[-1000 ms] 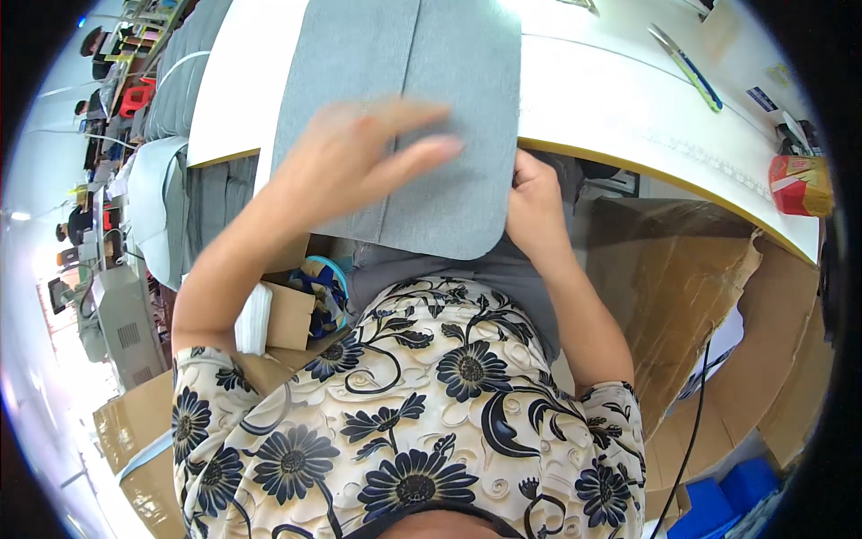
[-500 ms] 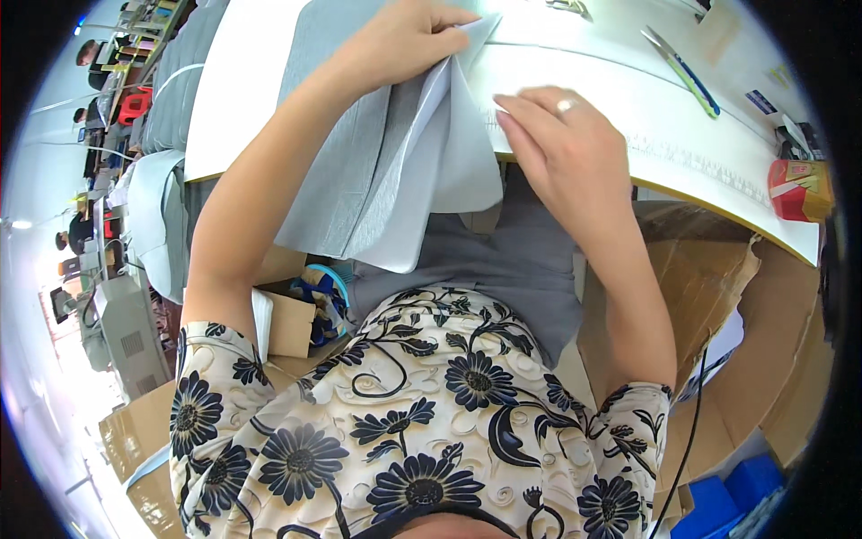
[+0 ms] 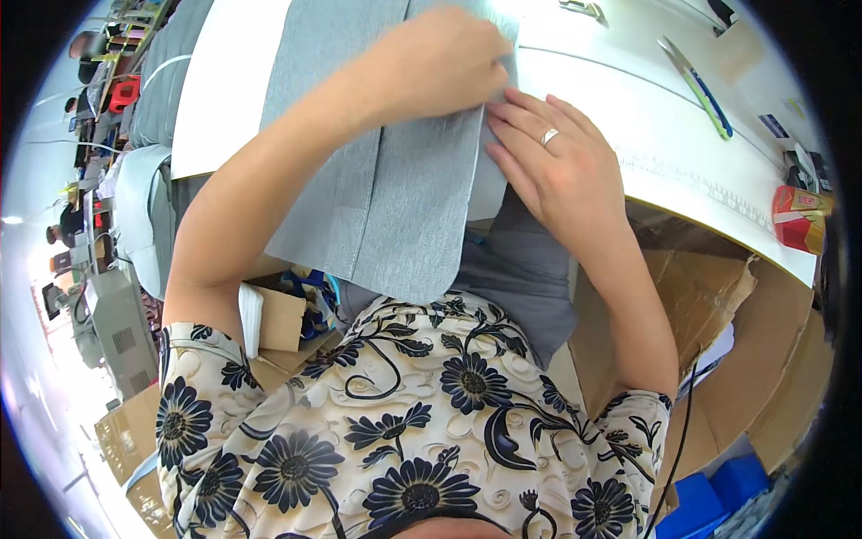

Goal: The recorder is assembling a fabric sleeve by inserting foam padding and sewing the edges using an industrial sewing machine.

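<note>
A grey textured sheet piece [image 3: 395, 225] with lengthwise seams hangs over the front edge of the white table [image 3: 221, 72], with a lighter layer showing along its right side. My left hand [image 3: 449, 58], slightly blurred, is curled closed at the sheet's upper right edge; its fingertips are partly hidden. Just below and right of it, my right hand [image 3: 552, 153], with a ring, lies with fingers extended and slightly apart on the lighter layer beside that edge.
Scissors [image 3: 700, 90] lie at the table's right, near a red box [image 3: 795, 218]. Grey padded pieces [image 3: 144, 225] are piled left. Torn cardboard boxes [image 3: 754, 341], a black cord and blue bins [image 3: 736, 490] sit below. Co-workers [image 3: 72, 220] work along tables at the far left.
The lifted, flexed layers of the sheet have flattened, with the grey top down again. My left hand moved slightly right and down; my right hand's fingers stretched out against the sheet's edge.
</note>
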Demonstrator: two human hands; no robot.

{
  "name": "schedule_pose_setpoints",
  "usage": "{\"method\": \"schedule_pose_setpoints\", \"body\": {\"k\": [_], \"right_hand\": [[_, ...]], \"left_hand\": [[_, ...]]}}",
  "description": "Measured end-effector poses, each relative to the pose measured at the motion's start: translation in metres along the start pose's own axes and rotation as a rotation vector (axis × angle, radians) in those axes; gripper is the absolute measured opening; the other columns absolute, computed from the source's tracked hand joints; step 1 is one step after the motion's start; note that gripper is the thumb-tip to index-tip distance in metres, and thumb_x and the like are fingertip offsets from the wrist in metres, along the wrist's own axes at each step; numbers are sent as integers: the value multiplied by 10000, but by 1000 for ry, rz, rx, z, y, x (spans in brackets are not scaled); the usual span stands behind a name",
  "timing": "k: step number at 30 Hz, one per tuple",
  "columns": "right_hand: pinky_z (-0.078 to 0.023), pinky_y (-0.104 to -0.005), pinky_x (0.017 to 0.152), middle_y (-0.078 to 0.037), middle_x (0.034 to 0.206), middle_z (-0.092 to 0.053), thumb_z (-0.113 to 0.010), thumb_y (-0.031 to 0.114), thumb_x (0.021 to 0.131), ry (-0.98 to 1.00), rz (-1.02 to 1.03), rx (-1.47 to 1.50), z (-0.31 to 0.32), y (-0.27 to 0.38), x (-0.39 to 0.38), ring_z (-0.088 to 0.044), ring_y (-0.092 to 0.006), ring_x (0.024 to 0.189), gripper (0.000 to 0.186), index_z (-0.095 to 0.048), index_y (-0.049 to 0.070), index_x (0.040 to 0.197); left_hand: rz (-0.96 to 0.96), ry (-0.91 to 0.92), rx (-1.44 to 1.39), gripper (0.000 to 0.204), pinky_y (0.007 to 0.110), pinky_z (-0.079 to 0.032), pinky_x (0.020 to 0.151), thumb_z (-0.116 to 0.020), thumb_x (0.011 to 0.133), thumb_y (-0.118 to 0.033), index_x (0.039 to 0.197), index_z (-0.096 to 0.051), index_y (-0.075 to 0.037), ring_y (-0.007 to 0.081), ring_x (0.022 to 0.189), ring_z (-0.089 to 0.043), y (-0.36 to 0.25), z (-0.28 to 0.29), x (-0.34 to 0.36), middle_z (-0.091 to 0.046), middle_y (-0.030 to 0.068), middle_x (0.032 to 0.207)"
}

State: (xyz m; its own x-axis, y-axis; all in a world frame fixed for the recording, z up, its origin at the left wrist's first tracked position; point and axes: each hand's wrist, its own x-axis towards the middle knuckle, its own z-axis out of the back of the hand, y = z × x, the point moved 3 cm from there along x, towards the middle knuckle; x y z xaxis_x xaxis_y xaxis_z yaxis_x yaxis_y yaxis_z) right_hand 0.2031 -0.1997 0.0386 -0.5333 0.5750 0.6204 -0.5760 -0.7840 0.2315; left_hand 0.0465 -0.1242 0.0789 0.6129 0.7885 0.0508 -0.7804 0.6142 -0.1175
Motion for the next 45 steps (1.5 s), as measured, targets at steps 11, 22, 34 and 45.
{"method": "schedule_pose_setpoints", "body": {"k": [11, 22, 34, 45], "right_hand": [[-492, -392, 959, -34, 1096, -666, -711, 141, 797, -38, -45, -30, -14, -4, -23, -625, -234, 1069, 200, -678, 67, 980], [-518, -251, 756, -44, 950, -710, -646, 97, 940, -55, -973, 1269, -76, 55, -112, -645, -109, 821, 229, -656, -35, 1127], [-473, -223, 655, -25, 794, -667, -566, 139, 996, -110, -991, 1309, -50, 73, -108, -583, -73, 711, 221, -688, -43, 967], [-469, -228, 632, -63, 782, -692, -517, 193, 1026, -66, -967, 1411, -48, 74, -105, -605, -87, 701, 311, -691, -42, 922]], "left_hand": [[-34, 142, 219, 330, 441, -537, 654, -595, 854, -240, 882, -703, 71, 396, 682, -664, -17, -24, 15, -664, 257, 727], [-142, 42, 32, 855, 519, -238, 1190, -821, 703, -356, 1453, -465, -150, 224, 1445, -338, -79, -25, -163, -420, 20, 1526], [-321, -285, -115, 435, 447, -511, 1010, -711, 711, -2, 1144, -676, 31, 281, 1164, -640, -71, -53, -173, -669, 156, 1204], [-362, -269, 2, 421, 455, -502, 1017, -706, 743, -35, 1155, -665, 37, 289, 1174, -629, -76, -54, -175, -661, 154, 1212]]}}
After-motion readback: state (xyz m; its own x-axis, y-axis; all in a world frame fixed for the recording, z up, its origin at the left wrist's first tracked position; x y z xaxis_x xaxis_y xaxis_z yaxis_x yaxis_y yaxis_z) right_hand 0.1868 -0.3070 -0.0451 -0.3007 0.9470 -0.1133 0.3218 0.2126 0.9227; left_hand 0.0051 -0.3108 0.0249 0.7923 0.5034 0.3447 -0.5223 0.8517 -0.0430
